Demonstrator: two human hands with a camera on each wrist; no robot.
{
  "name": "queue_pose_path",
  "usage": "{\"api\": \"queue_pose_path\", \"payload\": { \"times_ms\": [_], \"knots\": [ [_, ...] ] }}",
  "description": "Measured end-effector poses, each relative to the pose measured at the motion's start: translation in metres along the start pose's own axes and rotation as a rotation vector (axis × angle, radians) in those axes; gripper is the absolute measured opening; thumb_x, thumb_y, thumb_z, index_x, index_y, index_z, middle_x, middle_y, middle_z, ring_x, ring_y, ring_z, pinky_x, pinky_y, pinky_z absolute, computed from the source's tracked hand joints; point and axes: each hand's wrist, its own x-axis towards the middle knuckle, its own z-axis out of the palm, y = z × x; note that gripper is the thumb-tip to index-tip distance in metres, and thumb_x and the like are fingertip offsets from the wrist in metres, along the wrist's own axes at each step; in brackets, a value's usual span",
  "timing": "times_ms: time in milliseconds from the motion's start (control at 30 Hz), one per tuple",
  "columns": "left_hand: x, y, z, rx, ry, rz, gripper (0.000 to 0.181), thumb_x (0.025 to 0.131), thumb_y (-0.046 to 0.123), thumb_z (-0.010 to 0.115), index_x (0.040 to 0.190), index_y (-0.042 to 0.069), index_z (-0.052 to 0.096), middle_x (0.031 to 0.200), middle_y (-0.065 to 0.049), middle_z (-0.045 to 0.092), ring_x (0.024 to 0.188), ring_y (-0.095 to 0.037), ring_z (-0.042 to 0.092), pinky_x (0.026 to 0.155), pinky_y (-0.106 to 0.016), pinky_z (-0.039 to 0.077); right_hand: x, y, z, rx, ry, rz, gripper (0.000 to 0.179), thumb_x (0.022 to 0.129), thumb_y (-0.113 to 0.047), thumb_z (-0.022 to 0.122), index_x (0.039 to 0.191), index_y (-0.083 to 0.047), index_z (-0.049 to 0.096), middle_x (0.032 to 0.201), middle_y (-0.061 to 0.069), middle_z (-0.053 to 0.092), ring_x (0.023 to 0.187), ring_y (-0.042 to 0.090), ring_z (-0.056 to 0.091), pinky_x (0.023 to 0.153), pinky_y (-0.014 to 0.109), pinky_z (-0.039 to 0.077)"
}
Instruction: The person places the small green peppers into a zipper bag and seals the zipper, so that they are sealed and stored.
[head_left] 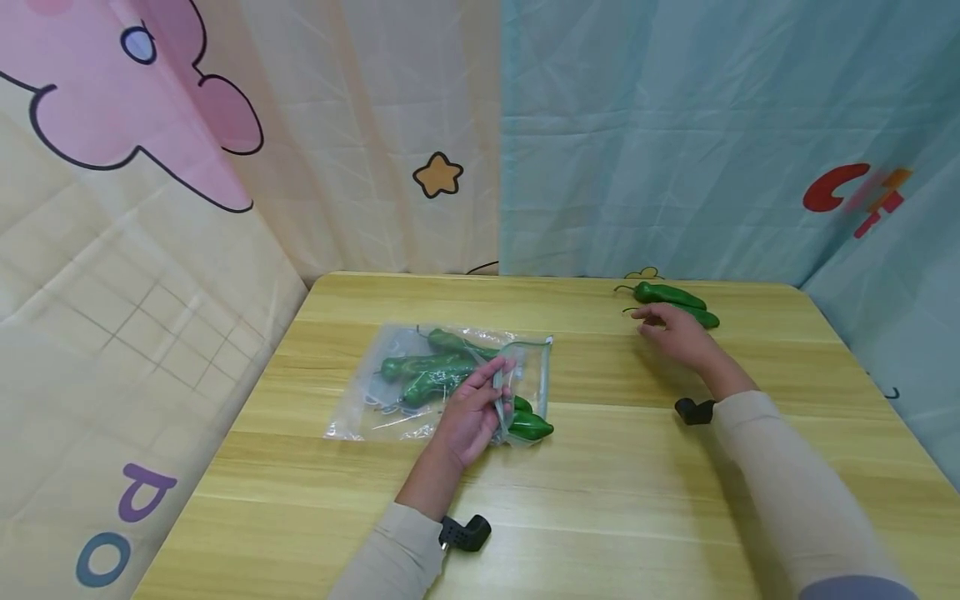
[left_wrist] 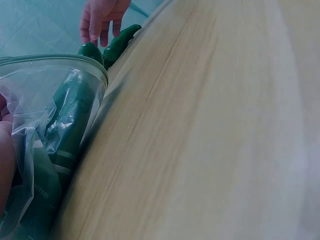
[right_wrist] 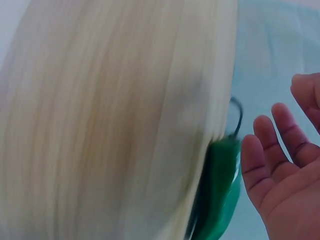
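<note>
A clear zip bag (head_left: 352,421) lies flat on the wooden table, with several green peppers (head_left: 431,385) inside. My left hand (head_left: 467,421) holds the bag near its mouth, fingers at the folded plastic edge. Beside that hand, the tip of one green pepper (head_left: 531,426) lies at the bag's opening. My right hand (head_left: 681,340) hovers over two loose green peppers at the table's back right, its fingers bent loosely and holding nothing. One loose pepper (head_left: 670,294) lies behind the other pepper (head_left: 703,317), which the hand partly covers. In the right wrist view, a pepper (right_wrist: 220,185) is beside the fingertips.
The wooden table (head_left: 600,500) meets hanging curtains (head_left: 645,167) along its back edge. A patterned cloth (head_left: 150,275) hangs at the left side. Each wrist carries a small black device (head_left: 467,533).
</note>
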Motion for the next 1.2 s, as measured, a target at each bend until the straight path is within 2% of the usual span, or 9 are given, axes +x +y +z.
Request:
{"api": "queue_pose_path", "payload": {
  "times_ms": [333,700,833,1067,1200],
  "knots": [
    [0.000,0.000,0.000,0.003,0.008,0.009,0.046,0.088,-0.006,0.041,0.132,0.008,0.047,0.139,-0.004,0.042,0.085,-0.011,0.049,0.070,-0.018,0.045,-0.007,0.034,-0.027,-0.031,0.093,0.092,0.041,0.096,-0.029,0.046,0.127,-0.003,0.046,0.125,0.023,0.046,0.116,0.041,0.038,0.088,0.056,0.036],
    [0.001,-0.001,-0.001,0.002,0.001,0.013,0.046,0.089,-0.006,0.040,0.132,0.008,0.047,0.140,-0.005,0.042,0.086,-0.012,0.049,0.070,-0.019,0.045,-0.009,0.048,-0.041,-0.158,0.135,0.086,0.042,0.095,-0.020,0.046,0.130,0.003,0.041,0.136,0.031,0.030,0.122,0.049,0.028,0.094,0.063,0.027],
    [0.002,-0.001,-0.001,-0.007,0.002,0.017,0.044,0.090,-0.006,0.040,0.131,0.008,0.049,0.138,-0.005,0.043,0.086,-0.012,0.049,0.069,-0.019,0.045,-0.007,0.049,-0.043,-0.199,0.108,0.087,0.045,0.095,-0.017,0.047,0.132,0.005,0.038,0.136,0.034,0.029,0.122,0.051,0.026,0.094,0.063,0.025],
    [0.001,-0.001,-0.001,0.003,0.001,0.012,0.045,0.090,-0.006,0.041,0.132,0.008,0.047,0.138,-0.004,0.043,0.086,-0.011,0.050,0.069,-0.019,0.045,-0.001,0.052,-0.042,-0.252,-0.017,0.083,0.055,0.093,-0.016,0.050,0.136,0.011,0.028,0.137,0.037,0.024,0.123,0.053,0.023,0.098,0.063,0.022],
    [0.000,0.000,-0.001,0.007,0.000,0.009,0.045,0.090,-0.005,0.040,0.133,0.007,0.046,0.138,-0.005,0.043,0.086,-0.011,0.050,0.070,-0.019,0.045,0.001,0.054,-0.042,-0.276,-0.032,0.072,0.054,0.093,-0.014,0.050,0.136,0.011,0.030,0.135,0.038,0.025,0.122,0.054,0.023,0.098,0.063,0.022]
  ]
}}
